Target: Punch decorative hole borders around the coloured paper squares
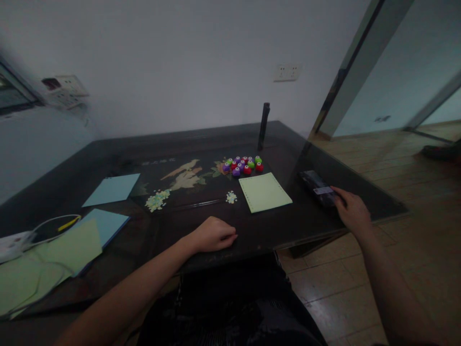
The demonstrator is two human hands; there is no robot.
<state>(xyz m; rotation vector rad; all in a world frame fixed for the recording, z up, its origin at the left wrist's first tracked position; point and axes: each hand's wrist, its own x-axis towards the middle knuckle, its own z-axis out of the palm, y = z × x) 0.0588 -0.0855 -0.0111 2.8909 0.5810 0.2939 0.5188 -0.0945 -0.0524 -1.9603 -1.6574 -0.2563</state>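
- Plain pale wall (180, 62) stands behind a dark, shiny desk (291, 150); the light is rather dim.
- At the right side of the desk lies a dark packet (315, 185) with a small pale label. It lies within easy reach of the right hand (355, 211), which is probably why the arm stretches out there.
- The fingers of the right hand touch the near end of this packet; I cannot tell whether they grip it firmly or only rest on it.
- The left hand (214, 234) rests near the front edge of the desk, with fingers curled in a loose fist. No object shows in it; I think the desk simply supports its weight.
- Between the hands, but farther back, a yellow-green sheet (265, 192) lies flat. Just beside it is a small heap of pale bits (231, 197), and farther left a larger heap (157, 200), each gathered perhaps so that the bits do not scatter.
- Behind the sheet, colourful eyed pieces (243, 166) sit close together, likely grouped to keep them in one place.
- A black cylinder (263, 126) stands on its end behind them, so it takes little room.
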